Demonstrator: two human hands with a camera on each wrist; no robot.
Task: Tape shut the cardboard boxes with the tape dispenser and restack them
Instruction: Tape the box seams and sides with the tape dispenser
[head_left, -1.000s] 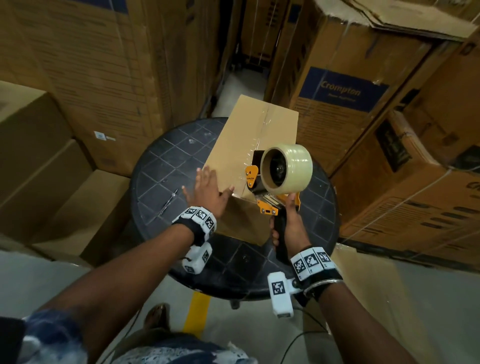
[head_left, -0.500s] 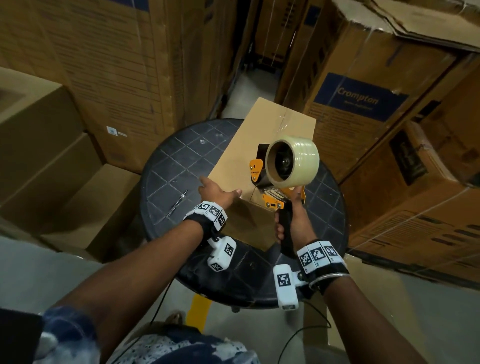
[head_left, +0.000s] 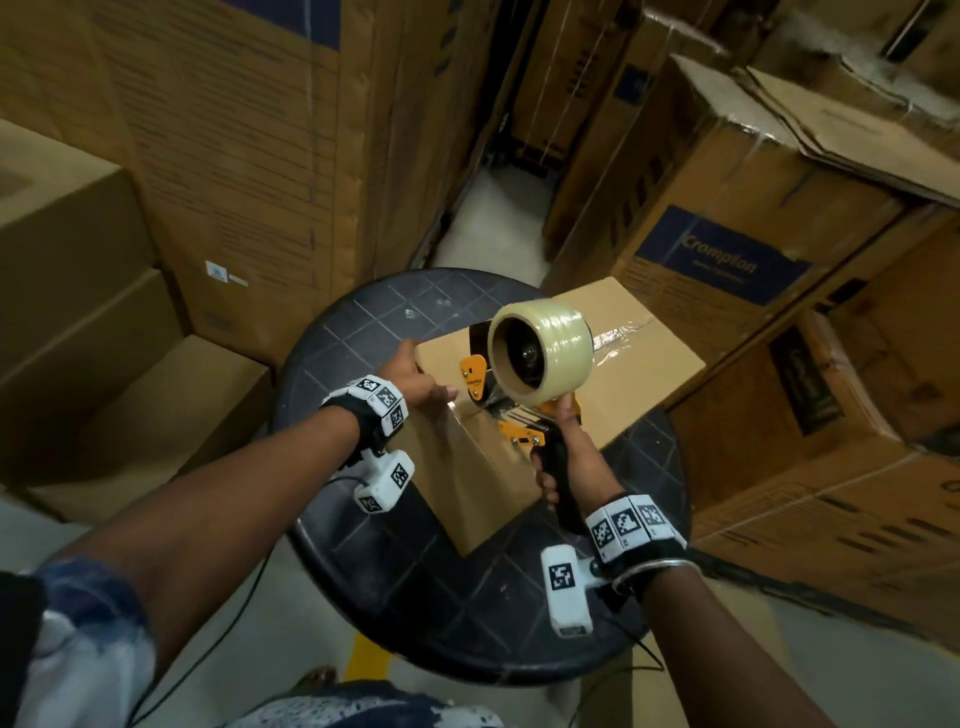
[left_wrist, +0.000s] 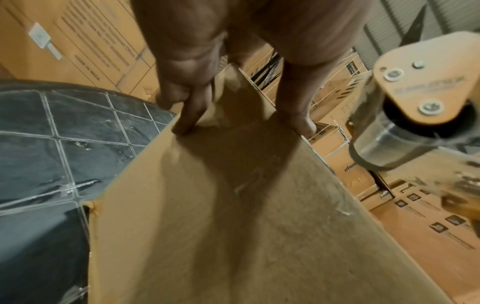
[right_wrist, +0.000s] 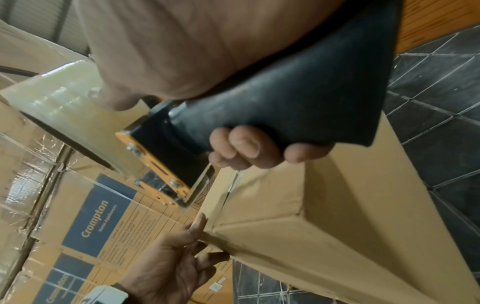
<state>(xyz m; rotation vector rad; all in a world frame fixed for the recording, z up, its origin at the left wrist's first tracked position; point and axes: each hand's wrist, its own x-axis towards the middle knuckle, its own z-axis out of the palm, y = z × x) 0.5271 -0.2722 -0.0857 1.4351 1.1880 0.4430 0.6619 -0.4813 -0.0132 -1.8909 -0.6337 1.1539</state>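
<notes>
Two hands: both busy on one box (head_left: 545, 415) sitting on the round black stool (head_left: 363, 332)
Right hand (head_left: 563, 462): fingers (right_wrist: 244, 148) wrapped tight round the black handle of the dispenser (head_left: 524, 384), nose down at the box's near top edge
Left hand (head_left: 415, 382): fingers spread and mostly straight, tips pressing the box's left corner – steadying, not gripping
Tape: shiny strip already along the top seam toward the far end (head_left: 618, 338)
Changed: a second ago the box pointed away from the person with the left palm flat on top; now it's swung round so its long side runs to the right, and the left hand has slid to the corner
Dispenser vs before: still at the near end of the strip, same grip
Meaning: looks like the top run is done and the tape's being taken over the edge or cut – guessing
Still to do: restacking; plenty of big cartons (head_left: 717, 249) around
</notes>
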